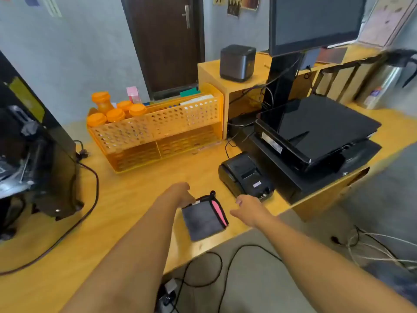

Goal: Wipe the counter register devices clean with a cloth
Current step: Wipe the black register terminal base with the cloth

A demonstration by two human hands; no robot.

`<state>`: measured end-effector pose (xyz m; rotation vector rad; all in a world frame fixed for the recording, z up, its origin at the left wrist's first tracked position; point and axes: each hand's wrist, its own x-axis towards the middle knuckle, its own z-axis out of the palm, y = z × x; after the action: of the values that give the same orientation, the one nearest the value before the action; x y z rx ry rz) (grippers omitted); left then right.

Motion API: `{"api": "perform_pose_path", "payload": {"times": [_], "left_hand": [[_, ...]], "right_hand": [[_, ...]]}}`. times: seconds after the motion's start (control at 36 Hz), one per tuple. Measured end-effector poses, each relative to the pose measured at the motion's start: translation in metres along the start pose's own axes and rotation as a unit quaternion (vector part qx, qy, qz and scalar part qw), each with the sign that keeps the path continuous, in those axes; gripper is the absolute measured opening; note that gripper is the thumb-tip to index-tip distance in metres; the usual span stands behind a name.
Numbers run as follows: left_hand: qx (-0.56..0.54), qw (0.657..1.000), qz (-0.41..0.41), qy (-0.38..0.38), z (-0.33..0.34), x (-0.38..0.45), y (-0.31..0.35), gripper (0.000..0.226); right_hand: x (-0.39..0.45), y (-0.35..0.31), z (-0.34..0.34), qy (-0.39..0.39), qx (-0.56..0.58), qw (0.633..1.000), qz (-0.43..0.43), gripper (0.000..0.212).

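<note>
Closest to me, both forearms reach out over the near edge of the wooden surface (126, 199). My left hand (180, 193) sits at the far left corner of the cloth (204, 219); its fingers curl down onto that corner, though I cannot tell whether they actually pinch it. The cloth is grey with a pink and black strip along its right side, folded flat on the surface near the front edge. My right hand (247, 208) hangs just right of the cloth, fingers loose and holding nothing, close to the front of the small black printer (244, 176). Cables (203, 267) trail on the floor below the edge.

Beyond the printer, to the right, a black register (316, 134) with a tilted dark screen rests on a flat black base. On the left stands a large dark machine (33, 154) with a cord looping across the surface. Further back sits an orange perforated rack (158, 132) with orange-lidded jars (115, 110) at its left end. Behind that, a raised wooden shelf carries a dark grey cube-shaped device (237, 63), and a big dark monitor (316, 21) rises on a black stand. A dark door (167, 41) closes the back wall
</note>
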<state>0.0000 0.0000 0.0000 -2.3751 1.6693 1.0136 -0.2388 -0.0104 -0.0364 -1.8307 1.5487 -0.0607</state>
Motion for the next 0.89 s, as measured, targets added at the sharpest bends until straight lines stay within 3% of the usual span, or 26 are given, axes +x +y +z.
{"api": "perform_pose_path", "payload": {"times": [0.06,0.17,0.39,0.58,0.72,0.81,0.89], "left_hand": [[-0.025,1.0,0.001,0.001,0.011,-0.001,-0.006,0.073],[-0.026,1.0,-0.013,-0.006,0.04,0.014,-0.024,0.079],[0.063,0.998,-0.003,0.017,0.06,0.033,-0.033,0.058],[0.047,0.998,-0.003,-0.03,0.047,0.044,-0.03,0.027],[-0.086,0.995,0.008,-0.058,0.026,0.049,-0.031,0.022],[-0.218,0.972,0.002,-0.09,0.002,0.051,-0.03,0.021],[-0.275,0.949,0.018,-0.153,-0.028,0.048,-0.02,0.022]], "right_hand": [[0.002,-0.003,0.019,0.001,0.034,0.999,0.035,0.063],[0.008,-0.009,0.057,-0.009,0.059,0.996,0.073,0.072],[0.018,-0.025,0.09,0.026,0.013,0.994,0.103,0.045],[0.027,-0.026,0.082,-0.043,0.046,0.991,0.115,0.019],[0.028,-0.029,0.056,-0.075,0.118,0.986,0.089,0.021],[0.023,-0.036,0.032,-0.067,0.168,0.982,0.058,0.02],[0.013,-0.043,0.0,-0.052,0.189,0.981,0.004,0.023]]}}
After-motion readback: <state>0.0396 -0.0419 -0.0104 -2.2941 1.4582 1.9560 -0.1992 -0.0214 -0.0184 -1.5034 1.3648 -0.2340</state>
